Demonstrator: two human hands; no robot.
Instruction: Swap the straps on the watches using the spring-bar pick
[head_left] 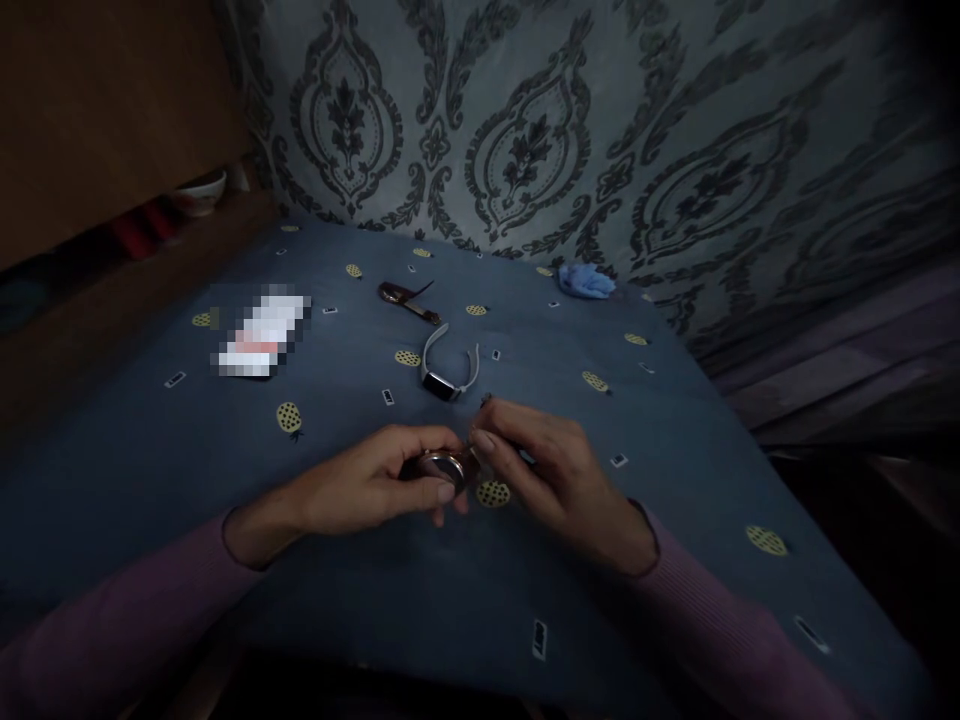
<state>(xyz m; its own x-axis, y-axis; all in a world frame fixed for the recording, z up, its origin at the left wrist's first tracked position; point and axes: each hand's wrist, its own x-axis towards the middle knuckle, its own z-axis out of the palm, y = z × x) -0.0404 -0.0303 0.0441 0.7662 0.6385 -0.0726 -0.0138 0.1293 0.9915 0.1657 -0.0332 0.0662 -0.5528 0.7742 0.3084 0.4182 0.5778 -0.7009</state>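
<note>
From purple sleeves (142,612), grips a round watch (444,468) with left fingers (424,495) and pinches its strap (470,464) with right fingers (514,468), nearer than the smartwatch (439,386).

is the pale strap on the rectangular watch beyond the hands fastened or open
Open: the two ends of the pale strap are apart, with tablecloth showing between them.
</note>
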